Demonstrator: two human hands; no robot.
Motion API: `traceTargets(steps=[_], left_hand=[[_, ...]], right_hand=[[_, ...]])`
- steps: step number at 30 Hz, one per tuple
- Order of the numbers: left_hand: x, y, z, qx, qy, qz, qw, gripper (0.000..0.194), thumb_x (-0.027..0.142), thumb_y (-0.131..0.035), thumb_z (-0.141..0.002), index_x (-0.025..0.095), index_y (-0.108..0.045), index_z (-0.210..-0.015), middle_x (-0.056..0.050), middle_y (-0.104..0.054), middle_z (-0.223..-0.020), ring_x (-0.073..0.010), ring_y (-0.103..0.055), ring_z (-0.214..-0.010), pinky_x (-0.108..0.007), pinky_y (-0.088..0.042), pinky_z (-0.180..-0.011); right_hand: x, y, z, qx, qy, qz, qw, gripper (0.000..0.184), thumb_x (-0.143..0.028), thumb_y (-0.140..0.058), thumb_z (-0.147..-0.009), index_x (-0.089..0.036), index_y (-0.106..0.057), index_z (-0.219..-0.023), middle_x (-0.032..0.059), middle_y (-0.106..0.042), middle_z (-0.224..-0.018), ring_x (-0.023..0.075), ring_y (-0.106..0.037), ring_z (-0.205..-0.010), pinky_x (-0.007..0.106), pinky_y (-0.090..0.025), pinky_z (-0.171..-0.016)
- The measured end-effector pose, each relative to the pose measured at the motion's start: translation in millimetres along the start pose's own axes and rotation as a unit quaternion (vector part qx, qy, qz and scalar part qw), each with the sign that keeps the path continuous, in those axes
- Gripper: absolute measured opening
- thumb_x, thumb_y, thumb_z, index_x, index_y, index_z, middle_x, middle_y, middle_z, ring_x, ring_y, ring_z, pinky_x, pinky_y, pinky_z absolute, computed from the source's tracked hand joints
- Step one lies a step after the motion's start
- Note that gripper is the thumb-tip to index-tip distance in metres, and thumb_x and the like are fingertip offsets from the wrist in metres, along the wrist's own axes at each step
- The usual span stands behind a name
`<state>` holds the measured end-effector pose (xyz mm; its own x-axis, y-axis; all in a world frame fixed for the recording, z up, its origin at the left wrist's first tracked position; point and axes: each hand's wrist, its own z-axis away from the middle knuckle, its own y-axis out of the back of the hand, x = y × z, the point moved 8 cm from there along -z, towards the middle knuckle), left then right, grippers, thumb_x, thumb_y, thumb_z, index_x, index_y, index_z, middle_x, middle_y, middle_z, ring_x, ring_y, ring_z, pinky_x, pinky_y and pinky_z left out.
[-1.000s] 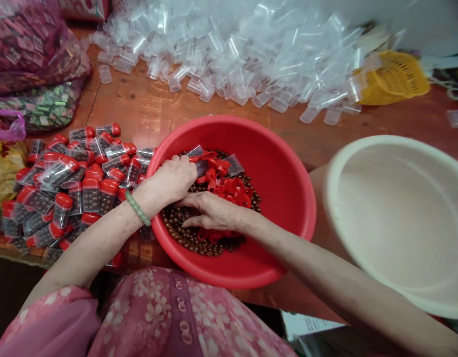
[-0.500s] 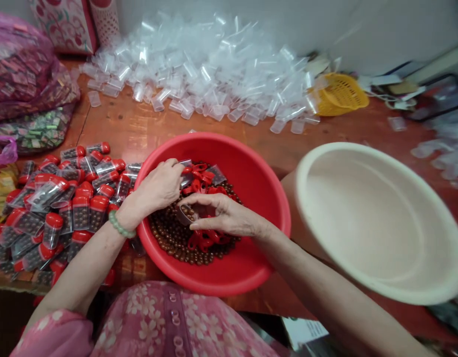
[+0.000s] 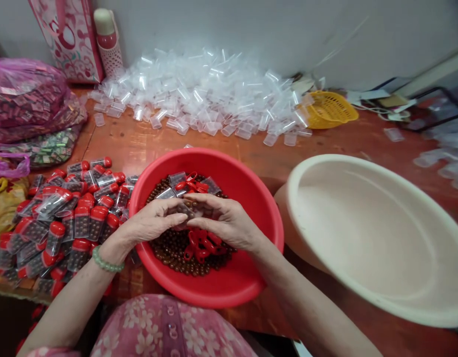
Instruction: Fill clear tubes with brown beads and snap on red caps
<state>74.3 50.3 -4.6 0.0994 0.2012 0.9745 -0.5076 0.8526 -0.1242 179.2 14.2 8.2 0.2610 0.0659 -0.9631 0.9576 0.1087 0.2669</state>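
Above the brown beads (image 3: 199,265) in the red basin (image 3: 251,198), both hands meet at a small clear plastic container (image 3: 186,210) with brown beads in it. My left hand (image 3: 150,220), a green bead bracelet (image 3: 107,260) on its wrist, pinches the container from the left. The fingers of my right hand (image 3: 225,218) close on its other side, partly hiding it. Red plastic caps (image 3: 202,245) lie on the beads under and behind my hands. Clear containers (image 3: 213,185) rest near the basin's far inner side.
Capped, bead-filled containers (image 3: 80,220) are heaped left of the basin. A large cream basin (image 3: 363,238) stands at right. Behind lie a pile of clear containers (image 3: 214,94) and a yellow basket (image 3: 331,109). Purple bags (image 3: 28,99), a patterned bag (image 3: 71,44) and a flask (image 3: 108,42) stand at back left.
My left hand has come from the basin's far left part to the container held by my right hand. Both hands now touch it. The camera view has shifted slightly upward.
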Motion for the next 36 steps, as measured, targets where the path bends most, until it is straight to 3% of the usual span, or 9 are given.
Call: traceTargets(steps=[6,9,14,19,23,27,30,33,36], left_hand=[[-10,3.7,2,0.037,0.037,0.103,0.993,0.036,0.03,-0.069,-0.079,0.014,-0.068,-0.111,-0.007,-0.071,-0.105,-0.0151,-0.065,-0.09,-0.03,-0.05,-0.086],[-9,8.7,3,0.07,0.029,0.148,0.986,0.037,0.032,-0.073,-0.076,0.013,-0.068,-0.107,-0.007,-0.071,-0.101,-0.0133,-0.065,-0.085,-0.028,-0.051,-0.084],[-3,20.3,6,0.13,0.005,0.125,0.984,0.03,0.03,-0.072,-0.076,0.011,-0.064,-0.099,-0.005,-0.07,-0.092,-0.012,-0.065,-0.084,-0.027,-0.05,-0.086],[6,14.3,9,0.116,-0.007,0.092,0.989,0.027,0.025,-0.069,-0.077,0.013,-0.063,-0.101,-0.005,-0.069,-0.099,-0.0144,-0.063,-0.095,-0.03,-0.047,-0.093],[14,9.5,12,0.092,-0.04,0.064,0.993,0.023,0.025,-0.065,-0.08,0.015,-0.062,-0.102,-0.004,-0.068,-0.098,-0.0142,-0.063,-0.092,-0.028,-0.047,-0.089],[11,17.3,13,0.122,-0.027,0.008,0.992,0.015,0.021,-0.062,-0.08,0.015,-0.059,-0.094,-0.004,-0.067,-0.094,-0.014,-0.061,-0.089,-0.029,-0.047,-0.086],[10,17.4,12,0.116,-0.026,0.012,0.993,0.014,0.019,-0.06,-0.082,0.016,-0.058,-0.095,-0.004,-0.066,-0.093,-0.0134,-0.061,-0.089,-0.029,-0.046,-0.087],[12,13.5,12,0.1,-0.035,0.027,0.994,0.02,0.017,-0.059,-0.082,0.016,-0.059,-0.102,-0.003,-0.066,-0.095,-0.0122,-0.061,-0.089,-0.027,-0.046,-0.087],[12,11.6,13,0.102,-0.031,0.024,0.994,0.02,0.016,-0.059,-0.082,0.016,-0.06,-0.102,-0.003,-0.066,-0.094,-0.0118,-0.061,-0.087,-0.027,-0.047,-0.085]], right_hand=[[-8,7,8,0.092,0.034,0.074,0.992,0.03,-0.028,-0.068,-0.081,-0.023,-0.07,-0.111,0.0041,-0.076,-0.102,0.0192,-0.073,-0.086,0.032,-0.059,-0.083],[-15,11,15,0.133,0.046,0.084,0.987,0.027,-0.025,-0.063,-0.085,-0.022,-0.07,-0.111,0.0046,-0.076,-0.1,0.017,-0.073,-0.076,0.03,-0.06,-0.075],[-22,10,20,0.12,0.07,0.106,0.985,0.011,-0.024,-0.066,-0.083,-0.021,-0.071,-0.093,0.0037,-0.076,-0.085,0.0164,-0.071,-0.076,0.028,-0.058,-0.075],[-25,15,10,0.12,0.074,0.086,0.986,0.034,-0.027,-0.068,-0.083,-0.022,-0.061,-0.116,0.0038,-0.071,-0.091,0.0143,-0.066,-0.074,0.029,-0.057,-0.072],[-38,6,4,0.08,0.113,0.107,0.985,0.031,-0.032,-0.068,-0.083,-0.024,-0.063,-0.113,0.0065,-0.069,-0.1,0.0172,-0.065,-0.082,0.034,-0.056,-0.078],[-28,12,7,0.116,0.074,0.062,0.989,0.044,-0.042,-0.07,-0.08,-0.024,-0.057,-0.118,0.0055,-0.066,-0.096,0.0161,-0.063,-0.075,0.035,-0.055,-0.076],[-17,22,9,0.123,0.038,0.051,0.99,0.041,-0.042,-0.068,-0.082,-0.023,-0.056,-0.117,0.0048,-0.065,-0.094,0.0157,-0.063,-0.075,0.033,-0.054,-0.074],[-8,25,9,0.066,-0.015,0.141,0.988,0.024,-0.038,-0.063,-0.086,-0.021,-0.061,-0.103,0.0048,-0.067,-0.09,0.0175,-0.063,-0.081,0.032,-0.051,-0.076],[13,4,15,-0.114,-0.117,0.289,0.943,0.015,-0.034,-0.06,-0.088,-0.019,-0.063,-0.089,0.0051,-0.069,-0.087,0.0185,-0.064,-0.078,0.031,-0.048,-0.072]])
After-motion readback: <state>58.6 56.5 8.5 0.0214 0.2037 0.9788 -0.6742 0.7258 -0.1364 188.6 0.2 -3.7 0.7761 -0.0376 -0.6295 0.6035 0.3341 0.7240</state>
